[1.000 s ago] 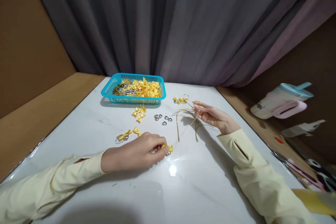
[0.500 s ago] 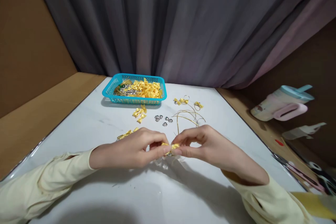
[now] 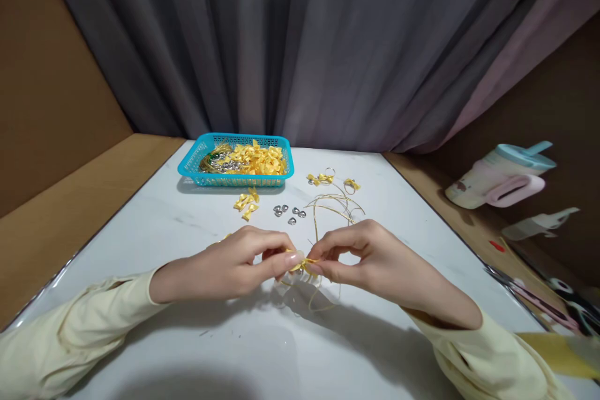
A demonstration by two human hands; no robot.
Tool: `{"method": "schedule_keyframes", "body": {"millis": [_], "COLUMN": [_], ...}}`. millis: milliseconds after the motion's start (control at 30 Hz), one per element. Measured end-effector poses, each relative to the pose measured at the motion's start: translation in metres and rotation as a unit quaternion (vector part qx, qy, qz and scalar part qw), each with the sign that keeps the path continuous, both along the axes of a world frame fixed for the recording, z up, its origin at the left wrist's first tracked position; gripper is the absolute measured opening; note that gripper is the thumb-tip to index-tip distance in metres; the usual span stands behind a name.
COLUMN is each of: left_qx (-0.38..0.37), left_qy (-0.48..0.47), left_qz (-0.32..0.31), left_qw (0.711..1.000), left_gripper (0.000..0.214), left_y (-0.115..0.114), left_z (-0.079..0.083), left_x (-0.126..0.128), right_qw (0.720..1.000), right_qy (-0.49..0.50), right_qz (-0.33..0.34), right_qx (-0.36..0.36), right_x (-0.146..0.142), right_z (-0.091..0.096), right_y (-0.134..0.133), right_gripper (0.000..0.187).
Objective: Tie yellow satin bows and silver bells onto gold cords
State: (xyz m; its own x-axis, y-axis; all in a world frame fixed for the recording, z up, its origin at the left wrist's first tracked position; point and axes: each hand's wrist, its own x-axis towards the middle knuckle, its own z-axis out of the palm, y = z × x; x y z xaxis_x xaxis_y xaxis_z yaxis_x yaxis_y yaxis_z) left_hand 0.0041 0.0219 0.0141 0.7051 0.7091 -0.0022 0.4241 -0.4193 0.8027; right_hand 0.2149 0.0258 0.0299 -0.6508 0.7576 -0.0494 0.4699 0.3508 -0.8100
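Monitoring remotely, I record left hand (image 3: 232, 264) and right hand (image 3: 363, 254), each grip closed, pinching one glossy yellow ribbon bow (image 3: 304, 264).

Moderate light seems to fall from above, brightest on the glossy white marble-patterned surface (image 3: 253, 350) around the left hand (image 3: 225, 265) and right hand (image 3: 360, 253). Soft-edged shadows spread on the near side of both hands, with pale reflections just below the fingertips. The small yellow satin bow (image 3: 304, 264) between them looks soft in detail. Beyond the hands, the grey-purple fabric curtain (image 3: 262, 44) is dim. Far right of the right hand, wide-angle distortion tilts and stretches the cream plastic cup with blue lid (image 3: 478, 178).
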Motion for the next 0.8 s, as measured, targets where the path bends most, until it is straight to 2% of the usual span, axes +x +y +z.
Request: {"method": "schedule_keyframes", "body": {"millis": [133,500,633,800], "left_qx": [-0.018,0.049,0.014,-0.068], "left_qy": [0.009,0.010,-0.010,-0.048], "left_qz": [0.003,-0.010,0.007,0.029], "left_qw": [1.000,0.999,1.000,0.996], "left_gripper": [0.032,0.024,0.023,0.025], "left_y": [-0.0013,-0.0029,-0.0034,-0.0009], "left_z": [0.0001,-0.0058,-0.0053,-0.0022], "left_x": [-0.0008,-0.0002,-0.0001,0.0001], "right_qw": [1.000,0.990,0.992,0.992], "right_qy": [-0.004,-0.034,-0.013,0.072], "right_qz": [-0.003,0.038,0.014,-0.020], "right_qx": [0.030,0.131,0.128,0.104], "right_x": [0.0014,0.0049,0.0020,-0.0035], "right_z": [0.0019,0.0034,0.0020,-0.0002], "right_y": [-0.0016,-0.0032,-0.0028,-0.0035], "right_gripper": [0.016,0.013,0.013,0.012]}}
